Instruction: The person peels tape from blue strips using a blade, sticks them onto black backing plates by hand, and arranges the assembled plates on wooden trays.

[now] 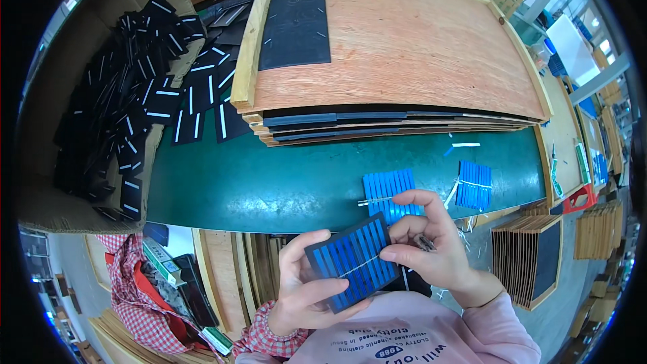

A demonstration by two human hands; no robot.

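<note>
My left hand (296, 293) holds a small solar panel (364, 249), a black board faced with blue cell strips, tilted low over the table's front edge. A thin pale line crosses the strips. The thumb lies on its face, the other fingers along its edges. My right hand (441, 259) touches the panel's right side with its thumb. Its index finger stretches toward a set of blue cell strips (387, 182) on the table; the other fingers curl round a small dark object (424, 243) too hidden to name. Another set of blue strips (474, 185) lies to the right.
A cardboard box (40, 162) of small black boards stands left, more spilling beside it. Stacked wooden trays (431, 47) sit at the back of the green table (269, 182), one black board (294, 20) on top. Pale scraps and green-handled tools (556, 172) lie right.
</note>
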